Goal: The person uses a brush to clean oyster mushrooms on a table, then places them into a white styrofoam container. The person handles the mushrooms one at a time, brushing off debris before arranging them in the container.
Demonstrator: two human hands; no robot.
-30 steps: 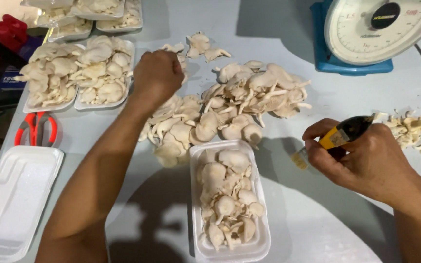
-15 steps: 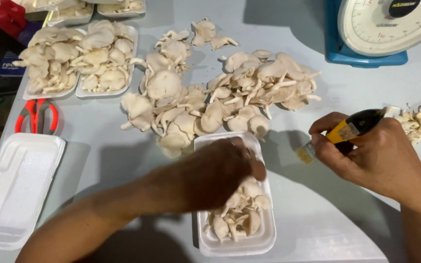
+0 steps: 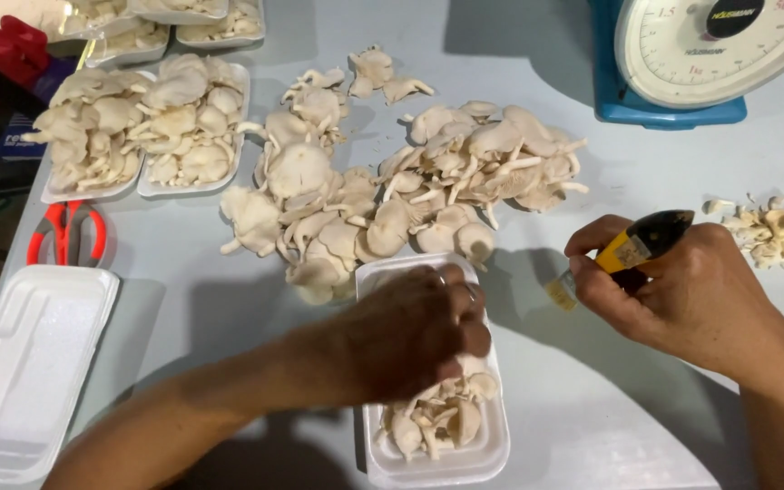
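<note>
Head view: my left hand (image 3: pixel 415 331) spread over mushrooms (image 3: pixel 437 417) in foam tray (image 3: pixel 492 454), right hand (image 3: pixel 682 295) grip closed around yellow-black knife (image 3: pixel 632 247).

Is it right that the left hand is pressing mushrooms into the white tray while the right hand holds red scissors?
Not quite. In the head view the left hand is indeed in the white tray on the mushrooms, but the right hand holds a small yellow and black knife, not scissors. The red scissors lie untouched on the table, far to the left.
</note>
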